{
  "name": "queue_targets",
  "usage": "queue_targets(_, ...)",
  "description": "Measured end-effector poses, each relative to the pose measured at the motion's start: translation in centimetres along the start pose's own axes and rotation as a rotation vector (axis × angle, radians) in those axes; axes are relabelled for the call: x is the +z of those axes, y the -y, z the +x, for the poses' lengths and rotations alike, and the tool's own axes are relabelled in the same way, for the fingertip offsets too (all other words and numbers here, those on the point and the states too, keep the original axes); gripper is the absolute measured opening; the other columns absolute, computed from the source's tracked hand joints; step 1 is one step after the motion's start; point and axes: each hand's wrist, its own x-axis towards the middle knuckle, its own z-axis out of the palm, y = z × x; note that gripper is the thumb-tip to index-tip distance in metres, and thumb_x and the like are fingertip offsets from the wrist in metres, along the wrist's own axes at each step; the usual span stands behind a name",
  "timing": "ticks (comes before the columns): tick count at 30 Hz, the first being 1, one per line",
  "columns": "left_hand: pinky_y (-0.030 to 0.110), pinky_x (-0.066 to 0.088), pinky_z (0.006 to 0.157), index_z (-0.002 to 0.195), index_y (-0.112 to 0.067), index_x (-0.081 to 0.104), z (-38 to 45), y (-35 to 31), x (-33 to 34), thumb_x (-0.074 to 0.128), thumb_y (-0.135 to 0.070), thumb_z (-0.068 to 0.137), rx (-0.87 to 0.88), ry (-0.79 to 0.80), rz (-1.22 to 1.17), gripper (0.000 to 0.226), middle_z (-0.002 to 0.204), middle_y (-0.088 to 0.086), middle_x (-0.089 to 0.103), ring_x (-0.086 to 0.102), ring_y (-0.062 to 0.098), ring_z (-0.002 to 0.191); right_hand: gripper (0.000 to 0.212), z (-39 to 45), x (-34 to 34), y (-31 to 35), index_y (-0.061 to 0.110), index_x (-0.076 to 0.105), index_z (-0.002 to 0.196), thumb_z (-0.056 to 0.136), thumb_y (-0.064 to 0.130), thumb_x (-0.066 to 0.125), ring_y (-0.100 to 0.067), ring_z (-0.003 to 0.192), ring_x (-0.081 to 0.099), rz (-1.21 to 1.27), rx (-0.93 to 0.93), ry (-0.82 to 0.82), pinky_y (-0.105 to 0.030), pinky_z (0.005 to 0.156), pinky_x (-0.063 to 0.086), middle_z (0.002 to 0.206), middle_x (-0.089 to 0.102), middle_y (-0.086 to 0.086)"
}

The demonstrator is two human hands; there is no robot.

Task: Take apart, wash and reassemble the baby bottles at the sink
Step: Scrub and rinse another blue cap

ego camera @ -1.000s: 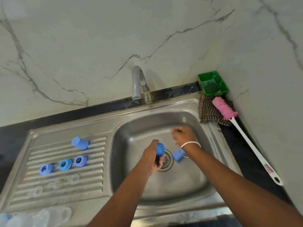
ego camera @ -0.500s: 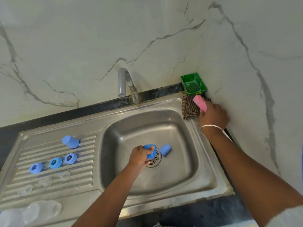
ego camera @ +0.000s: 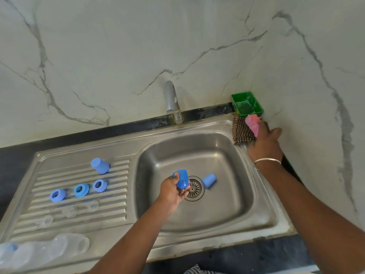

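The left hand [ego camera: 172, 189] is over the middle of the sink [ego camera: 262, 210], fingers curled around a blue cap [ego camera: 182, 180] held with its open end tilted up, just at 9 o'clock from the drain [ego camera: 194, 188]. A second blue cap [ego camera: 209, 180] lies on its side on the basin floor at 2 o'clock from the drain, apart from the hand.

The right hand [ego camera: 263, 142] is at the sink's far right corner, at 2 o'clock from the basin. It lies on the pink head of a bottle brush [ego camera: 252, 123] that rests over a checked cloth [ego camera: 241, 131]; whether the fingers have closed around the brush cannot be told. A green dish [ego camera: 246, 103] sits just beyond, in the corner of the wall.

On the draining board at 9 o'clock, a third blue cap [ego camera: 99, 165] stands upside down. Below it three blue rings [ego camera: 81, 190] lie in a row, then three clear teats [ego camera: 69, 212] in another row. Clear bottles [ego camera: 49, 248] lie on their sides at the board's near left edge, at 7 o'clock. The tap [ego camera: 172, 101] stands at 12 o'clock.
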Motion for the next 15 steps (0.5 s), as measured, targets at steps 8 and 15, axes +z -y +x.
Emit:
queue_targets(8, 0.021, 0.041, 0.051, 0.106, -0.01, 0.059, -0.5, -1.4, -1.8, 0.057, -0.054, 0.093, -0.096, 0.108, -0.277, 0.046, 0.074, 0.01, 0.062, 0.053, 0.013, 0.054, 0.059, -8.8, 1.1, 9.2, 0.051, 0.037, 0.14, 0.093, 0.022, 0.055, -0.024, 0.073, 0.054, 0.057, -0.306, 0.256, -0.041, 0.075, 0.056, 0.114, 0.037, -0.006)
queue_targets(15, 0.025, 0.054, 0.058, 0.109, -0.007, 0.058, -1.7, -2.5, -3.4, 0.053, -0.041, 0.1, -0.032, 0.152, -0.498, 0.036, 0.096, 0.013, 0.062, 0.059, 0.021, 0.073, 0.056, -14.2, 4.1, 14.0, 0.038, 0.057, 0.133, 0.084, 0.012, 0.063, -0.016, 0.107, 0.062, 0.328, -0.414, 0.334, -0.014, 0.09, 0.042, 0.117, 0.069, 0.001)
